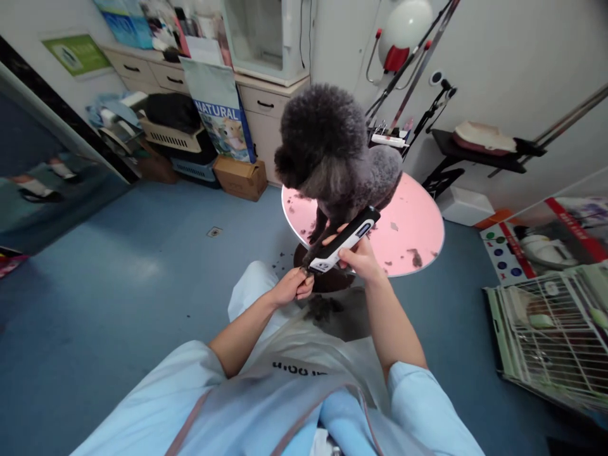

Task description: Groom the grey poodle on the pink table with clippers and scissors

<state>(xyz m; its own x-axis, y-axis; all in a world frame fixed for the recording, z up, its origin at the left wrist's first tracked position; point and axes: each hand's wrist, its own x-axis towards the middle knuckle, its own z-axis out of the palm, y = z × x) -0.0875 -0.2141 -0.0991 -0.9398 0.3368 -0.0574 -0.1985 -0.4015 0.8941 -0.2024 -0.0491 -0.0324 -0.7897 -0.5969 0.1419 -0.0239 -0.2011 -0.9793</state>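
Note:
A grey curly-coated dog sits on a round pink table, its head turned toward the left. My right hand is closed around a black and white hair clipper, which slants down to the left. The clipper's blade end lies at the dog's outstretched front leg, close to my left hand. My left fingers are wrapped around the paw end of that leg, and the paw itself is mostly hidden. Cut fur lies on the apron over my lap.
Loose tufts of fur are scattered on the tabletop. A wire cage stands at the right. A cardboard box, a pet food bag and drawers line the back left. Metal arms rise behind the table.

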